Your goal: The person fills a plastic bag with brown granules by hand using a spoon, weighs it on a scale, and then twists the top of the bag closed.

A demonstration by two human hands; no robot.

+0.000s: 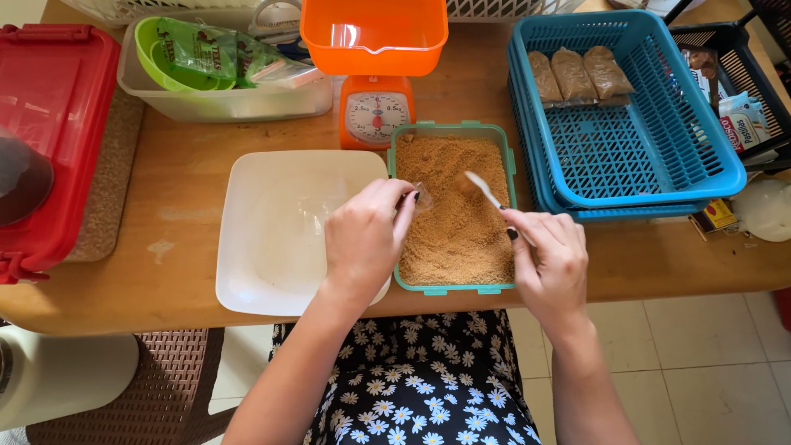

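Observation:
A green-rimmed rectangular container [395,165] full of brown granular sugar [453,231] sits on the wooden table in front of me. My right hand [548,259] holds a white plastic spoon [482,188], its bowl dipped in the sugar near the container's far end. My left hand [367,239] pinches a small clear plastic bag [422,196] over the left edge of the sugar. A white square tray [264,231] lies under and left of my left hand.
An orange kitchen scale [376,111] with an orange bowl [373,33] stands behind the container. Stacked blue baskets [659,140] at right hold three filled brown packets [577,76]. A red lidded box [49,132] sits at left, a clear tub [222,103] with green bowls behind the tray.

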